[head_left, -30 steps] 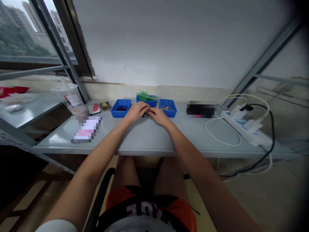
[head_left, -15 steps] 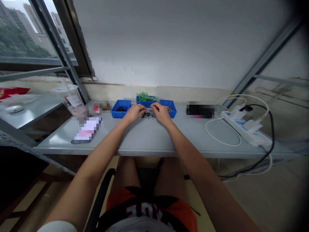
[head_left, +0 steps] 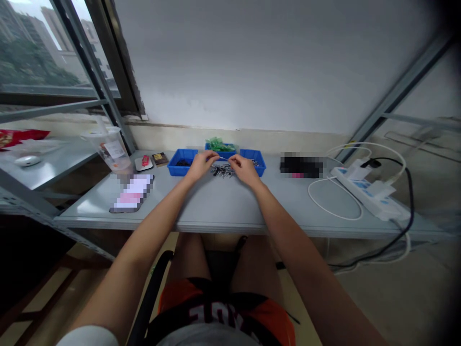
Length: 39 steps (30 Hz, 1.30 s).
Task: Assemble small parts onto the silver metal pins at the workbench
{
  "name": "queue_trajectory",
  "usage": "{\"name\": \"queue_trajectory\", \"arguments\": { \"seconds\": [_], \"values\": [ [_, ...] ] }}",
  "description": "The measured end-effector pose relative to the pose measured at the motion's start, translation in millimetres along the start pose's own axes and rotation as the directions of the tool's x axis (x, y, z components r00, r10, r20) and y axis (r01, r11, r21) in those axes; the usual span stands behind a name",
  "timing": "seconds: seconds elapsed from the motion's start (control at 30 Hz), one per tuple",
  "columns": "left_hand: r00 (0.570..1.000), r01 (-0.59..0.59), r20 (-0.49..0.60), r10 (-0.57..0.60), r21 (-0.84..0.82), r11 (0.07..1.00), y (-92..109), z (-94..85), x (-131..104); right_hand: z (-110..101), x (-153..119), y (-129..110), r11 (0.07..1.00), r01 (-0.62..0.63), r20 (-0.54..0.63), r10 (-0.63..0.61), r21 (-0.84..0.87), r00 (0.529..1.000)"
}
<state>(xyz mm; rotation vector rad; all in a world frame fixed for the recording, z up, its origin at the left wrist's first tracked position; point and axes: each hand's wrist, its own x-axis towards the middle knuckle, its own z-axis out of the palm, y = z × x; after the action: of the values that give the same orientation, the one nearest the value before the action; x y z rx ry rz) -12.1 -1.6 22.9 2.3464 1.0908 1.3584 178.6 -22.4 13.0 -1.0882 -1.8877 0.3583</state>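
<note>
Between my left hand (head_left: 202, 163) and my right hand (head_left: 244, 168) stretches a thin, light-coloured, stick-like piece (head_left: 224, 157), pinched at both ends. Its exact kind is too small to make out. Just below it, a loose pile of small silvery and black metal parts (head_left: 222, 170) lies on the table. Beside my left hand stands a blue bin (head_left: 174, 169) with dark small parts. Another blue bin (head_left: 260, 169), partly hidden by my right hand, holds shiny small parts. Behind both hands, a third blue bin (head_left: 220, 154) is heaped with green plastic pieces (head_left: 217, 144).
Left on the grey table (head_left: 216, 206) are a blurred-out phone (head_left: 133, 193), a plastic drink cup (head_left: 114, 151), a small white dish (head_left: 144, 164) and a dark box (head_left: 160, 159). On the right lie a pixelated black object (head_left: 301, 166) and a white power strip (head_left: 374, 197) with cables.
My hands, lower over the pile before, are now slightly raised, with the thin piece visible between their fingertips. The whole view has shifted slightly.
</note>
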Motion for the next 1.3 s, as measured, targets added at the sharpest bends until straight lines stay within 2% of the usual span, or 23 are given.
{"name": "queue_trajectory", "arguments": {
  "seconds": [0.13, 0.3, 0.53, 0.67, 0.77, 0.9, 1.0, 1.17, 1.3],
  "values": [
    [0.999, -0.052, -0.002, 0.052, -0.038, 0.998, 9, 2.9, -3, 14, -2, -4, 0.995, 0.066, 0.169, -0.053, -0.072, 0.984],
    [0.999, -0.033, 0.007, 0.034, -0.075, 0.997, 11, 8.2, -4, 12, -2, -7, 0.998, -0.012, 0.046, 0.014, -0.056, 0.999],
    [0.999, -0.020, 0.040, 0.021, -0.041, 0.999, 10, 5.7, -6, 10, -2, -4, 0.992, 0.052, 0.130, -0.037, -0.113, 0.991],
    [1.000, 0.010, 0.014, -0.010, -0.061, 0.998, 11, 4.1, -6, 7, -2, -6, 0.998, 0.021, 0.055, -0.018, -0.055, 0.998],
    [0.993, -0.010, 0.116, 0.011, -0.014, 1.000, 7, 2.9, -6, 4, -2, -6, 0.999, 0.026, 0.014, -0.025, -0.033, 1.000],
    [0.970, -0.103, 0.230, 0.079, 0.094, 0.990, 3, 2.6, -6, 4, -1, -6, 0.999, 0.027, 0.073, -0.025, -0.032, 0.997],
    [0.968, -0.135, 0.228, 0.103, 0.129, 0.983, 3, 2.8, -6, 4, -1, -6, 0.999, 0.010, 0.089, -0.006, -0.044, 0.996],
    [0.976, -0.118, 0.201, 0.086, 0.151, 0.982, 5, 2.7, -6, 2, -2, -7, 0.999, 0.008, 0.124, -0.002, -0.049, 0.992],
    [0.983, -0.089, 0.174, 0.058, 0.176, 0.980, 4, 1.3, -6, 1, -2, -3, 0.999, 0.005, 0.080, -0.001, -0.050, 0.997]
  ]
}}
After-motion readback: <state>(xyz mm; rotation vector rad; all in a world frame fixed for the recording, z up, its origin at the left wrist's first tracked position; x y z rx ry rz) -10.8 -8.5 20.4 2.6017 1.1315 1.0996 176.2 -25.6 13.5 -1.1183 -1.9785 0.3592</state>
